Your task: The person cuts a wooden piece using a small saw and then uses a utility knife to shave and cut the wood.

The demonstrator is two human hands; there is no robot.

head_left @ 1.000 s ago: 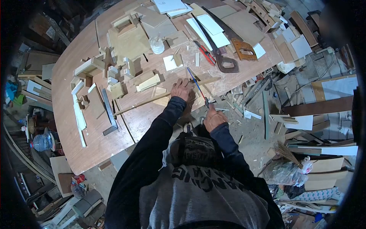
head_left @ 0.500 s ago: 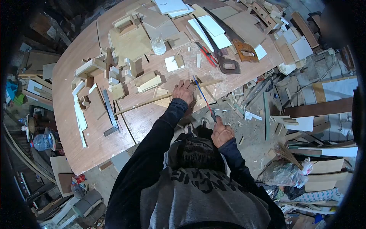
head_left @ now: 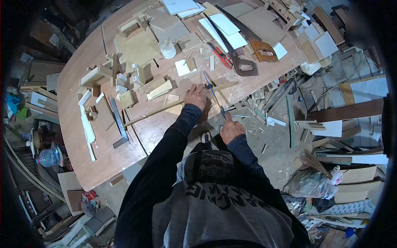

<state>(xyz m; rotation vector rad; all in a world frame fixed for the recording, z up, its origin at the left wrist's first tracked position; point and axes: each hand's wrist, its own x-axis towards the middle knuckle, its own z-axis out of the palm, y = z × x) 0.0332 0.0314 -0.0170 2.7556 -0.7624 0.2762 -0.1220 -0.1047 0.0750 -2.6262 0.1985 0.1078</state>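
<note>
My left hand [head_left: 195, 96] presses flat on a long thin wooden strip [head_left: 154, 113] that lies across the brown table [head_left: 78, 74] near its front edge. My right hand [head_left: 230, 129] grips the handle of a small saw with a blue blade [head_left: 211, 89]. The blade slants up from my right hand and crosses the strip just right of my left hand's fingers. A flat wooden piece [head_left: 175, 103] sits under the strip beside my left wrist.
Two handsaws [head_left: 244, 62] and red pliers [head_left: 221, 56] lie at the table's far right. Wooden blocks [head_left: 124, 80], boards [head_left: 138, 45], a metal square [head_left: 118, 124] and a plastic bottle [head_left: 168, 48] cover the table. Offcuts litter the floor [head_left: 281, 124] on the right.
My right hand pulled the saw back toward me half a second ago, then pushed it forward again across the strip. My left hand stayed pressed on the strip.
</note>
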